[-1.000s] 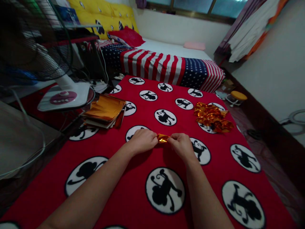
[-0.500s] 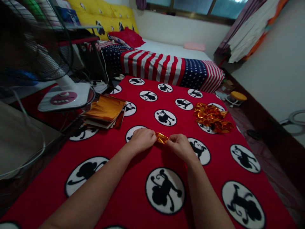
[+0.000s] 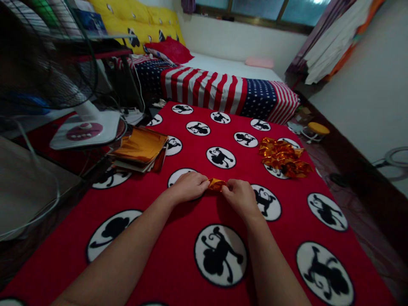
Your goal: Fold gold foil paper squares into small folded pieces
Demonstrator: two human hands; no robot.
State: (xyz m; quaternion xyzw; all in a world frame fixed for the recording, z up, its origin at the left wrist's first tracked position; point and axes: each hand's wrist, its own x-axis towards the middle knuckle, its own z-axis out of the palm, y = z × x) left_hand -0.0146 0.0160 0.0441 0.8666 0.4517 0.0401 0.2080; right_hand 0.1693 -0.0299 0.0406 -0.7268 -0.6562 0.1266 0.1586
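Between my two hands is a small folded piece of shiny gold foil paper (image 3: 216,185), held just over the red monkey-print cloth (image 3: 178,267). My left hand (image 3: 190,185) pinches its left end, and my right hand (image 3: 239,195) pinches the right end. Both sets of fingers are closed on the foil, and the fingertips partly cover its ends. To the left lies a stack of flat gold foil sheets (image 3: 140,146). A heap of folded, crinkled gold foil pieces (image 3: 283,156) rests on the cloth to the right.
A fan with a white base (image 3: 86,129) stands at the left beside the cloth. Beyond it is a bed with a stars-and-stripes cover (image 3: 219,89). A yellow-topped stool (image 3: 318,128) sits on the floor at the right.
The foil piece between my hands has turned slightly and looks a bit more creased. My hands have shifted only a little; the sheets and the heap lie as before.
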